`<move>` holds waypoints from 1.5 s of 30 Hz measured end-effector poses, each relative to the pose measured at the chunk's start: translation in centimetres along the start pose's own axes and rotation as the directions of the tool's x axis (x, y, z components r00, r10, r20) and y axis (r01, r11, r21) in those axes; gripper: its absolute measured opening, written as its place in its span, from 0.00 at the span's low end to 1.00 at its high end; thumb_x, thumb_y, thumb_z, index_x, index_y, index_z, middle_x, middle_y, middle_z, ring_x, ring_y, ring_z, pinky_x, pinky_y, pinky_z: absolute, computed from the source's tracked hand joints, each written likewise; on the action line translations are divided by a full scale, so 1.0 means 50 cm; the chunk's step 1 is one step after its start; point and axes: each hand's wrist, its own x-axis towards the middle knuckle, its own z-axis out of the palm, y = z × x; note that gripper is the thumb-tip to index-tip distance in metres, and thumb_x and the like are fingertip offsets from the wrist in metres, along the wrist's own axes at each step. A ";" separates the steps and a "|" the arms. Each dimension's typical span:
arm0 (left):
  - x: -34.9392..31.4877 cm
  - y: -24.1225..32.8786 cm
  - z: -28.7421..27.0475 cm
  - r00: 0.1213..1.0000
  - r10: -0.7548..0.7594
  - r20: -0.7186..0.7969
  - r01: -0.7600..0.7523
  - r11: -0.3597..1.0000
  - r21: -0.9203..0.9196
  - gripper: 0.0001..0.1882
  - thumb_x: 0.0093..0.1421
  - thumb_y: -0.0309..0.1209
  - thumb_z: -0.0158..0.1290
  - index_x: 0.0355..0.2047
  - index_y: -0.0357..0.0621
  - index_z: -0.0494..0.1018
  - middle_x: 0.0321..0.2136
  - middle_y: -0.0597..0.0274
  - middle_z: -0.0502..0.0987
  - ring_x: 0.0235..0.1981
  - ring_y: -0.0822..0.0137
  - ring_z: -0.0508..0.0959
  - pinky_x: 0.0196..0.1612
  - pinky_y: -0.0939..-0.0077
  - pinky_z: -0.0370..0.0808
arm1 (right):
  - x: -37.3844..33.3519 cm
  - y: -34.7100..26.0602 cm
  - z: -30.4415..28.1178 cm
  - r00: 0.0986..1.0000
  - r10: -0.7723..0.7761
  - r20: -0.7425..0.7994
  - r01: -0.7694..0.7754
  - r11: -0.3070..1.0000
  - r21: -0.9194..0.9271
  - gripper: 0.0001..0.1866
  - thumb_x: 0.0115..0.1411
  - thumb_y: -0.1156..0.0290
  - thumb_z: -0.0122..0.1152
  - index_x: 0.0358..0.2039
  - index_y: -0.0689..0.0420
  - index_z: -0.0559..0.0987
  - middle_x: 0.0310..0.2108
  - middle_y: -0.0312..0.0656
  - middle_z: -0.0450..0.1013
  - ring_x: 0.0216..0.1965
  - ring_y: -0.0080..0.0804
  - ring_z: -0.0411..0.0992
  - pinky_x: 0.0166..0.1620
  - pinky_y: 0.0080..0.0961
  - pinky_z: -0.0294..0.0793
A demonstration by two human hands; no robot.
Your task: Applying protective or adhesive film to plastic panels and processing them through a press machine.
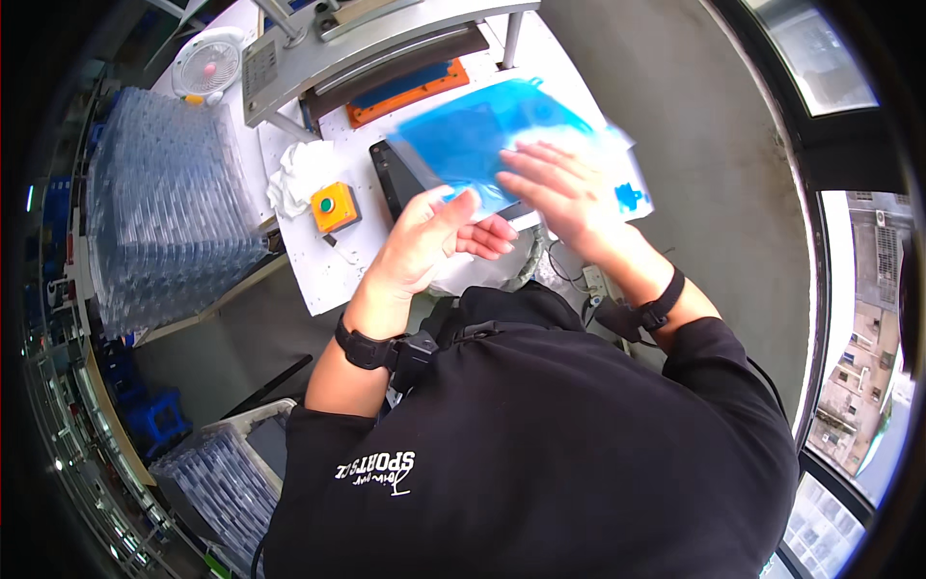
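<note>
A translucent blue film sheet (463,130), smeared by motion, hangs slanted over a dark flat panel (390,176) on the white table. Its near corner is pinched by my left hand (429,236), the thumb on top and the fingers curled below. My right hand (559,188) has its fingers stretched out across the film's right part. That hand is blurred, and whether it touches the film or hovers just above it I cannot tell. Most of the panel is hidden under the film.
A metal press frame (386,53) stands over an orange-framed block (405,94). Left of the panel sit a yellow box with a green button (334,206) and a crumpled white cloth (301,177). Stacked clear plastic trays (174,212) and a white fan (207,65) are further left.
</note>
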 end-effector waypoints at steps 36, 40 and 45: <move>-0.446 -0.028 -0.415 -0.116 0.466 -0.877 -0.284 0.831 0.478 0.06 0.60 0.27 0.49 0.35 0.38 0.71 0.32 0.58 0.74 0.38 0.64 0.76 0.46 0.68 0.73 | 0.038 0.226 0.429 0.362 0.660 0.658 -0.899 0.059 0.434 0.09 0.59 0.69 0.56 0.33 0.62 0.77 0.22 0.39 0.73 0.20 0.25 0.72 0.22 0.20 0.72; -0.444 -0.033 -0.326 0.171 0.619 -0.766 -0.206 0.783 0.587 0.04 0.59 0.26 0.51 0.30 0.38 0.74 0.23 0.64 0.73 0.26 0.72 0.75 0.33 0.78 0.73 | -0.041 0.203 0.354 0.386 0.679 0.625 -0.887 0.088 0.453 0.10 0.61 0.68 0.54 0.35 0.64 0.76 0.23 0.40 0.74 0.22 0.26 0.74 0.24 0.22 0.74; -0.299 -0.101 -0.255 0.644 0.407 -0.648 0.306 0.639 0.706 0.07 0.59 0.27 0.49 0.29 0.37 0.74 0.19 0.70 0.70 0.19 0.79 0.69 0.22 0.82 0.67 | -0.132 0.148 0.333 0.366 0.731 0.577 -0.873 0.054 0.485 0.10 0.63 0.69 0.52 0.34 0.63 0.76 0.22 0.39 0.73 0.20 0.23 0.72 0.22 0.19 0.72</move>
